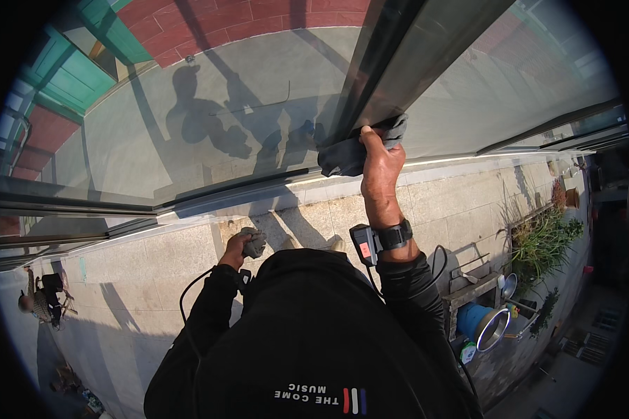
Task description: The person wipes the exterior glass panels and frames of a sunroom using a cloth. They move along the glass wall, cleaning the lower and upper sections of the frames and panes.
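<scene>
My right hand [381,160] presses a dark grey cloth [342,157] against the lower end of a metal window frame post [424,63]. The cloth is bunched on both sides of the fingers. Glass panes stand on either side of the post, and the left glass pane [272,120] carries the shadow and reflection of a person in a cap. Lower down and to the left, my left hand [234,250] grips a crumpled grey cloth [254,243], held apart from the glass. Each wrist bears a strapped device with a cable.
A pale stone ledge [314,194] runs below the panes. To the right are a plant bed [542,243], a metal basin [493,329] and a blue bucket [472,319] by a masonry sink. Another person [42,301] sits at the far left.
</scene>
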Action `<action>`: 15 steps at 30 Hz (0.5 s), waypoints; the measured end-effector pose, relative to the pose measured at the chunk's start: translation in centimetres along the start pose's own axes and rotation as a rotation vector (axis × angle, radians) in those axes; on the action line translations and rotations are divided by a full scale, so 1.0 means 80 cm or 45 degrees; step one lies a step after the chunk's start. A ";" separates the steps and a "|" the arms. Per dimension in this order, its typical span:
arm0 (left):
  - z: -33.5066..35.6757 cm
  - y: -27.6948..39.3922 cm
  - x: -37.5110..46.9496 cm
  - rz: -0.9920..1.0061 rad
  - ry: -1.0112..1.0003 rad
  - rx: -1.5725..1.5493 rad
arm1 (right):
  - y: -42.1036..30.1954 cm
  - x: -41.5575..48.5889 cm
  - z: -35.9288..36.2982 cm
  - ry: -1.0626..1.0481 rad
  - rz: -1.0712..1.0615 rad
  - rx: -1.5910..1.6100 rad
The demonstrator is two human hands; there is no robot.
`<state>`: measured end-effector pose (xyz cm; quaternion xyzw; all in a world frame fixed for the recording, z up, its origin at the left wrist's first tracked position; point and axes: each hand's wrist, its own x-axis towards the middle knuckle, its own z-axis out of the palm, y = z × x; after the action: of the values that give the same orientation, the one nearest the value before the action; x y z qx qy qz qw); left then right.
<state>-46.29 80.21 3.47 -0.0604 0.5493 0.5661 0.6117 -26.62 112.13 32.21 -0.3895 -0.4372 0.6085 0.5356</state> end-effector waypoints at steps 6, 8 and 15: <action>0.012 0.002 -0.009 0.008 0.075 0.024 | 0.000 0.000 0.000 -0.005 0.002 -0.032; 0.014 0.002 -0.011 0.003 0.079 0.020 | 0.000 0.000 -0.003 -0.011 0.037 -0.077; 0.014 0.001 -0.013 -0.015 0.065 -0.027 | 0.008 -0.001 -0.008 -0.108 0.007 -0.013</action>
<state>-45.38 80.36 4.74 -0.0845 0.5582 0.5665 0.6003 -26.17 112.08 31.43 -0.3673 -0.4617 0.6237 0.5128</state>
